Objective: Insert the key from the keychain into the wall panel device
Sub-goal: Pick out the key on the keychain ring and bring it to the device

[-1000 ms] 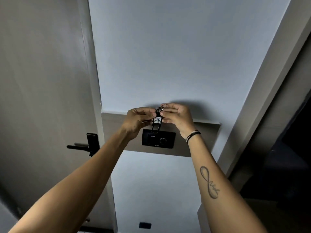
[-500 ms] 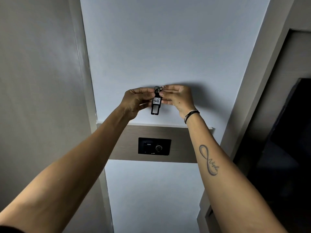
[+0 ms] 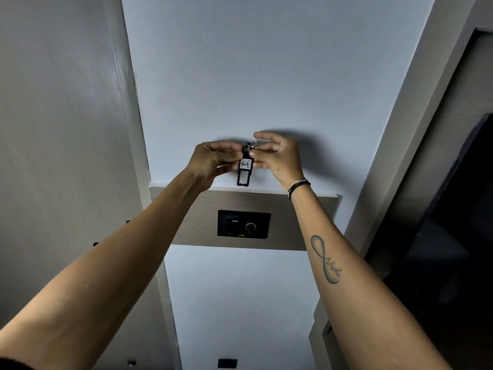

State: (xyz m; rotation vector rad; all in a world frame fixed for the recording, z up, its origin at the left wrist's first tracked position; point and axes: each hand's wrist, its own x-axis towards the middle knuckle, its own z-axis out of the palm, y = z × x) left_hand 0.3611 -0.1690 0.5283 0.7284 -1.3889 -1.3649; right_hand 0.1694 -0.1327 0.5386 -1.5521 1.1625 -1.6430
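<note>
keychain (image 3: 244, 169): black tag, white label "407", hanging upright, open rectangular loop at the bottom, metal ring on top, pinched between both hands above the wood strip.
wall panel device (image 3: 243, 224): black rectangle, round dial right of centre, set mid-strip.

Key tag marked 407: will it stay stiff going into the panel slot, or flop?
The key tag looks like rigid black plastic, hanging straight, so probably stiff. Its open frame suggests lightness. The ring above likely swings loose; both hands pinch there.
</note>
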